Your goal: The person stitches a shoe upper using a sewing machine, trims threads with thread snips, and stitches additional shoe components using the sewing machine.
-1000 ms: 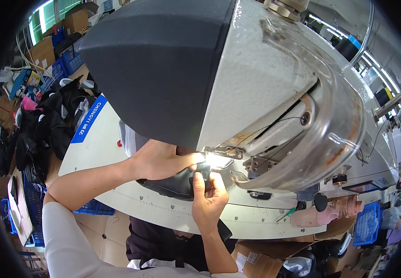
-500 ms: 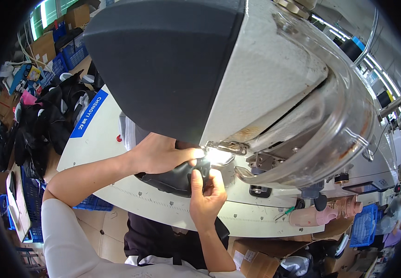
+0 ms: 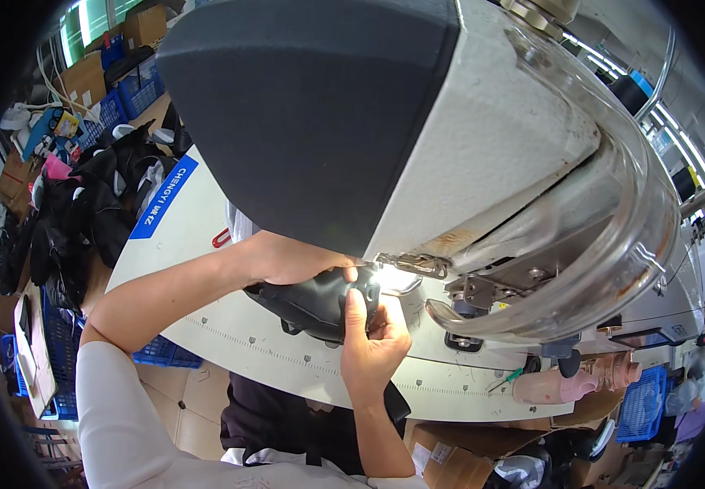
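Observation:
A black fabric piece (image 3: 308, 303) lies on the white sewing-machine table (image 3: 206, 318), under the lit needle area (image 3: 393, 277). My left hand (image 3: 291, 257) rests on top of the piece, fingers reaching toward the light. My right hand (image 3: 373, 342) grips the piece's near edge from below, thumb pressed up against it. The big grey and white machine head (image 3: 418, 122) fills the upper view and hides the needle itself.
A heap of black pieces (image 3: 83, 212) lies at the table's left end. Blue crates (image 3: 136, 90) and cardboard boxes (image 3: 83, 77) stand further back on the left. A pink bottle (image 3: 556, 383) and a green-handled tool (image 3: 503, 379) sit at the right table edge.
Both hands stay on the black piece with only slight shifts of the fingers. The view has drifted a little.

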A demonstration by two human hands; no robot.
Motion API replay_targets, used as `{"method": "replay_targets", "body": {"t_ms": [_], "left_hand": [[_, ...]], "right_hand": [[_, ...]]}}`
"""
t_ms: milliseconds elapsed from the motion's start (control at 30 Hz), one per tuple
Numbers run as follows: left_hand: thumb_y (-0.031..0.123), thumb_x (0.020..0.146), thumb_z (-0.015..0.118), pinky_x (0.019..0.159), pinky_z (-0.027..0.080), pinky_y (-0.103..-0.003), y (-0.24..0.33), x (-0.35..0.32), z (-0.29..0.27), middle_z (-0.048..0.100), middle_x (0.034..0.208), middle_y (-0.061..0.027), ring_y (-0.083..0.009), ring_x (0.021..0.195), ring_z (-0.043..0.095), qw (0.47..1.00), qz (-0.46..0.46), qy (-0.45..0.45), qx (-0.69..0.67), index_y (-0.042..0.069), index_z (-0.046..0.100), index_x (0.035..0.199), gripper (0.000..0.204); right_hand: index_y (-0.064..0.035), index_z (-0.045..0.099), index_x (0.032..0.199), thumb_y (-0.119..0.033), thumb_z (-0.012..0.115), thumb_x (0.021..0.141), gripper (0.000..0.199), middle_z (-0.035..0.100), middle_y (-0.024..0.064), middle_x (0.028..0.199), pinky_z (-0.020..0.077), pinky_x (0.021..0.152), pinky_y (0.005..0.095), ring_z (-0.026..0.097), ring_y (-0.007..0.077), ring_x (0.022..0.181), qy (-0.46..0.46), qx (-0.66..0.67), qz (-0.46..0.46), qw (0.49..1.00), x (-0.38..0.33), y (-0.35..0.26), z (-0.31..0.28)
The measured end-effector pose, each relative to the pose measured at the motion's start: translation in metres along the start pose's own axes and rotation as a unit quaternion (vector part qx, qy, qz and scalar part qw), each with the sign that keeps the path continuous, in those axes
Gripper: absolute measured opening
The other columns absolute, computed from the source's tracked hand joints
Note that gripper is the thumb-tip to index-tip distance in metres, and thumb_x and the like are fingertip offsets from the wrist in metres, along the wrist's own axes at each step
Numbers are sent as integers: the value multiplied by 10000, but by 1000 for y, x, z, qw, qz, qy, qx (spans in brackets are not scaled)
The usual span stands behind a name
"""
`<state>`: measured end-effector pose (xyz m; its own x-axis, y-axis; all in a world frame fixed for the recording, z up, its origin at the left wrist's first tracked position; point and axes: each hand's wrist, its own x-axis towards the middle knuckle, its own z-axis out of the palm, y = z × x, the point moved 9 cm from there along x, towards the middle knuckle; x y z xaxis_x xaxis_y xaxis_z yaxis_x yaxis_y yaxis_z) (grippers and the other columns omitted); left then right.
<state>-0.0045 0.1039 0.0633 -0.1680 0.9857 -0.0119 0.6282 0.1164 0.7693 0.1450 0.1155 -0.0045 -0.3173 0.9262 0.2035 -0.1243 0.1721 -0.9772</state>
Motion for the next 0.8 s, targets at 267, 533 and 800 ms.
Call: {"method": "replay_targets", "body": {"t_ms": [267, 533, 800], "left_hand": [[185, 870, 652, 625, 460, -284, 11, -1, -15, 664, 726, 10, -118, 661, 578, 999, 31, -2, -7, 63, 719, 836, 144], [33, 811, 681, 723, 513, -306, 36, -54, -42, 692, 853, -79, -162, 785, 634, 980, 122, 157, -23, 38, 704, 1002, 193], [120, 669, 721, 648, 498, -296, 94, -123, 6, 654, 906, -79, -234, 820, 600, 680, 478, 335, 444, 10, 668, 895, 256]], "right_hand": [[63, 604, 1177, -55, 660, 897, 309, 684, 135, 1056, 510, 873, 265, 653, 164, 1015, -206, -96, 42, 973, -2, -1, -9], [38, 603, 1195, -51, 663, 894, 320, 622, 140, 1229, 502, 936, 343, 606, 207, 1129, -329, 108, 140, 928, 10, 70, -43], [-11, 541, 876, -43, 687, 866, 149, 495, 18, 809, 399, 696, 236, 465, 87, 760, -171, 48, -23, 984, -22, 9, -30]]}}
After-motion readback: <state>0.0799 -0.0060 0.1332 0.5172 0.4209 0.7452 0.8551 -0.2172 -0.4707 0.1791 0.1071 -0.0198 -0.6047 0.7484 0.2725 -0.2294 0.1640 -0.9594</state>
